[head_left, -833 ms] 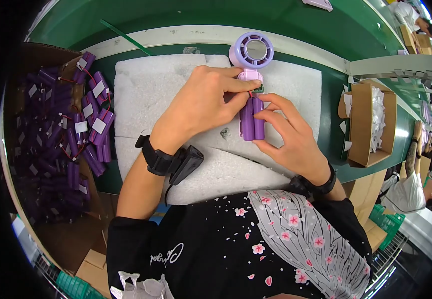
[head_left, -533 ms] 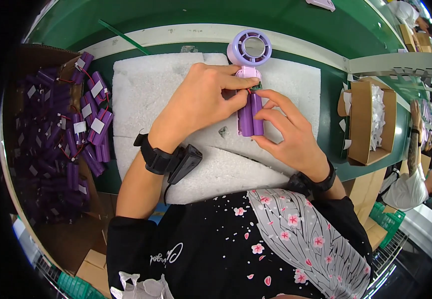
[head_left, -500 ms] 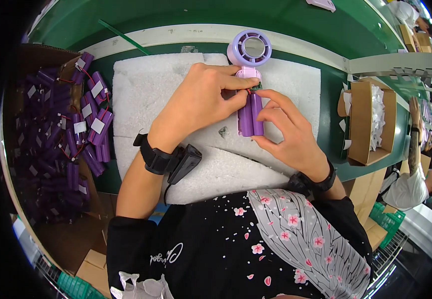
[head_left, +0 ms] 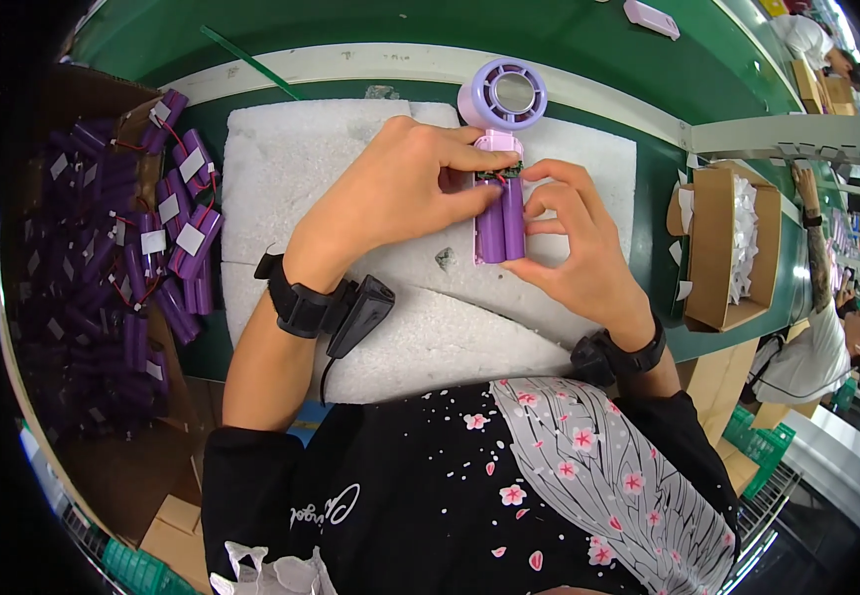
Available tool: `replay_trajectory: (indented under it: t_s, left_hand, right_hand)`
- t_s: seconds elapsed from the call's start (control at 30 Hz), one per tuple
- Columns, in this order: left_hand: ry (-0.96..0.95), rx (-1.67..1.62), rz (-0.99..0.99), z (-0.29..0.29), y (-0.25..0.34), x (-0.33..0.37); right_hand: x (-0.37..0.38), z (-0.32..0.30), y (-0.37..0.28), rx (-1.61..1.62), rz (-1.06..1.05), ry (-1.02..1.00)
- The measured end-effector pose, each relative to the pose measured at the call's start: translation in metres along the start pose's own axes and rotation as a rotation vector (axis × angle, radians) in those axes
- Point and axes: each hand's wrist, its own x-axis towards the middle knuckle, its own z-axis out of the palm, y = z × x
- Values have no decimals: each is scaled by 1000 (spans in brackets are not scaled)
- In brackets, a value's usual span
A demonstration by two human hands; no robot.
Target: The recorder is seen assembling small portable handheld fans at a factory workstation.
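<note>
A lilac handheld fan [head_left: 470, 99] lies with its round head away from me and its pink handle [head_left: 499, 144] uncovered. Inside the handle sits a purple two-cell battery pack [head_left: 502, 230]. Above the cells shows a small green circuit board [head_left: 513, 171] with a bit of red wire. My left hand [head_left: 397, 188] is closed on the fan from the left, fingers across the handle's upper part and thumb on the top of the cells. My right hand [head_left: 588, 238] grips the pack from the right, its thumb at the lower end and fingers bent along the side near the board.
White foam sheets [head_left: 301, 169] cover the green bench under the fan. A box on the left holds many purple battery packs [head_left: 192, 238]. To the right stands a carton [head_left: 707, 248] with white pieces. A pale pink part [head_left: 651, 19] lies far back; a co-worker [head_left: 806, 347] is at right.
My left thumb has shifted down onto the cells, and more of the board and red wire shows. My right fingers have drawn back slightly from the wire.
</note>
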Motion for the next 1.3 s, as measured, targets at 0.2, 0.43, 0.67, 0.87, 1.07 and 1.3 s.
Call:
replay_trajectory:
  t_s: [0.2, 0.43, 0.67, 0.87, 1.07, 1.3]
  left_hand:
    - [13, -53, -10, 5, -5, 1]
    - [40, -82, -1, 11, -12, -2]
    - [5, -7, 33, 17, -6, -2]
    - [42, 41, 101, 24, -17, -2]
    - [-4, 10, 142, 17, -18, -1]
    - [-111, -94, 16, 14, -12, 4]
  right_hand:
    - [6, -3, 6, 82, 124, -43]
    - [9, 2, 9, 101, 95, -12]
    - [24, 11, 3, -16, 166, 166]
    - [25, 5, 0, -55, 177, 158]
    - [20, -10, 5, -350, -187, -13]
    - [1, -16, -11, -478, -255, -146]
